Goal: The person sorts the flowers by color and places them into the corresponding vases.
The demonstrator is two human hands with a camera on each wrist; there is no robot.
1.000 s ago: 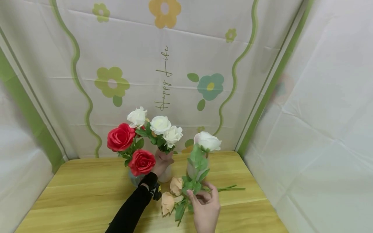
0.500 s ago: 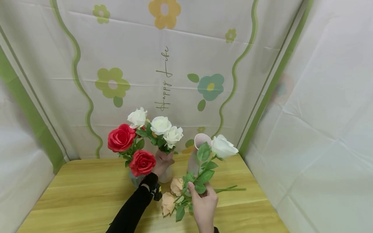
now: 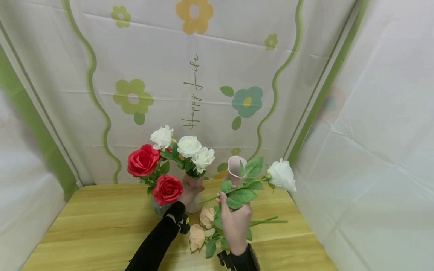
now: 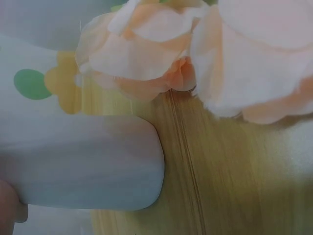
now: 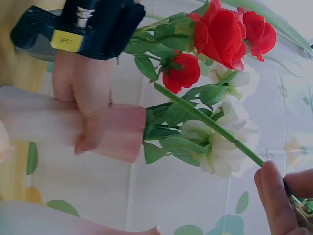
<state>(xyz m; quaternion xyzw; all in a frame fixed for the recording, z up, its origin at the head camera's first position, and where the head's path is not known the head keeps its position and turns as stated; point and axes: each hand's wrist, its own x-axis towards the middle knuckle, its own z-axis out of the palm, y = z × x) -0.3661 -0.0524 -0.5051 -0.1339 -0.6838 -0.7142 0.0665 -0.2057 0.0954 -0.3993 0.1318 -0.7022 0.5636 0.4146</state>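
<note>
My left hand (image 3: pixel 190 192) grips a pink-and-white vase (image 5: pixel 126 132) near its neck. White roses (image 3: pixel 188 146) stand in that vase with their green leaves. In my right hand (image 3: pixel 235 224) the stem of a single white rose (image 3: pixel 282 175) is pinched between thumb and fingers. The bloom leans right, and the bare stem (image 5: pixel 205 118) points left toward the held vase, apart from its mouth. Just behind my right hand stands another pale pink vase (image 3: pixel 236 166), its round mouth showing. Peach roses (image 3: pixel 196 238) lie on the table below the right hand.
Red roses (image 3: pixel 167 189) fill a bluish glass vase (image 3: pixel 158 209) left of my left hand. Cut stems (image 3: pixel 271 221) of the lying flowers stick out rightward on the wooden table (image 3: pixel 101 226). A printed cloth (image 3: pixel 162 56) hangs behind, with white side walls.
The white rose in my right hand has tipped from near upright to almost level, bloom swinging right. My right hand has risen slightly, uncovering the second vase's mouth. The left hand keeps its grip.
</note>
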